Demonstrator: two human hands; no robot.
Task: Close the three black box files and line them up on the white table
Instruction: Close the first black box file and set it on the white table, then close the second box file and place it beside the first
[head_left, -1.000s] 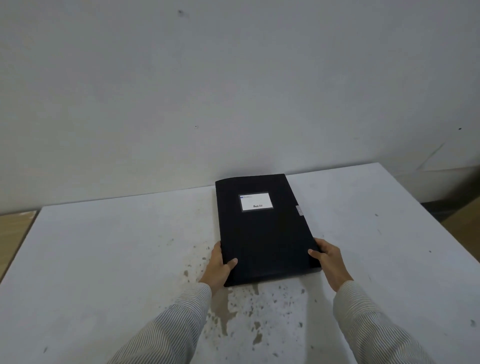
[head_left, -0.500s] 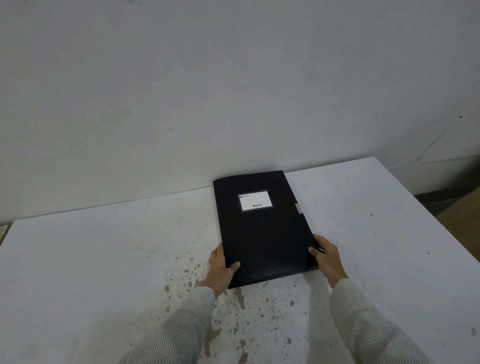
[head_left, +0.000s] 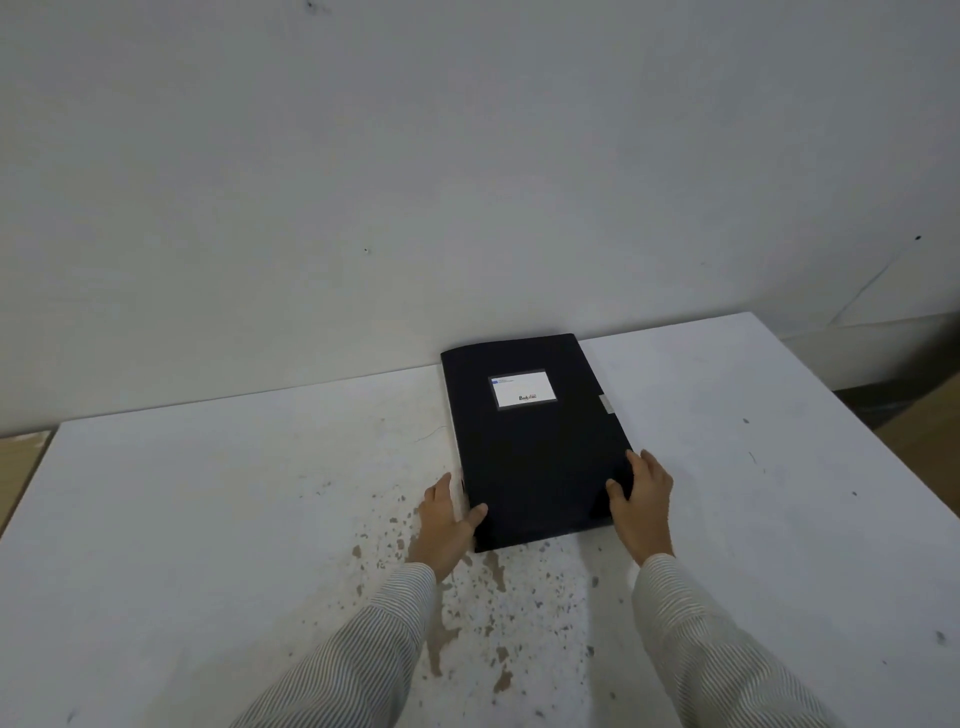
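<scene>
White table (head_left: 208, 519): hands grip closed box file (head_left: 535, 457)

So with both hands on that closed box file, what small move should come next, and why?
Probably release it. The black box file lies closed and flat on the white table, far end near the wall, left hand and right hand at its near corners. No other files show.

A plain grey-white wall (head_left: 467, 182) rises behind, marked by a few dark specks. Brown stains (head_left: 467, 613) spatter the near surface. Tan floor (head_left: 924, 431) shows at right.
</scene>
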